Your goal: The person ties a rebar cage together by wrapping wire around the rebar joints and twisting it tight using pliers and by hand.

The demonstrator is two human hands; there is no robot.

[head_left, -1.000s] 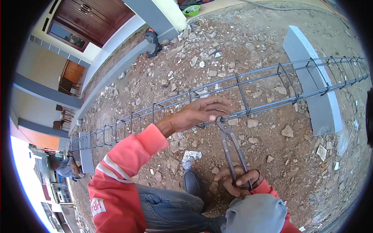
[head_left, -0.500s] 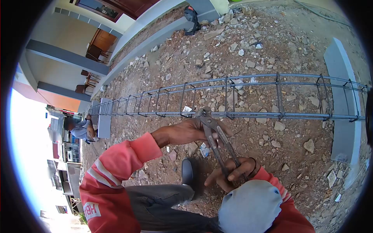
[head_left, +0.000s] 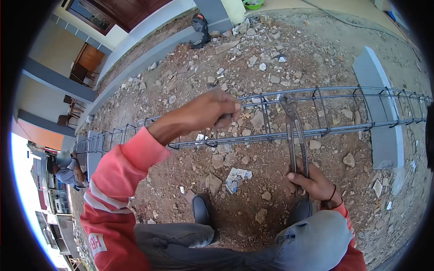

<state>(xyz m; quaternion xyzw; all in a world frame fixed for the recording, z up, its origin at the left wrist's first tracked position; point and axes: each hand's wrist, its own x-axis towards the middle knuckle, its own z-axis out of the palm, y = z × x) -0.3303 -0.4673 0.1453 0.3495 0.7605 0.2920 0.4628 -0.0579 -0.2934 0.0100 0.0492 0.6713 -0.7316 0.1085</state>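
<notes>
My right hand is wrapped around the long handles of the metal pincers. Their head reaches over the far bars of a long steel rebar cage. Further left, my left hand is closed at the cage's far bars, fingers curled; whether it grips a bar or a thin wire is hidden. Square stirrups cross the bars at intervals, and the cage stretches across the view in front of me.
Stones and rubble cover the soil. Grey blocks, one being the right block, support the cage. Another person crouches at its far left end. A dark bag lies by a pillar, near a green basin.
My left hand has left the pincers' head and moved up to the far bars. The pincers, in my right hand, have shifted right and up from the near bars to the far ones.
</notes>
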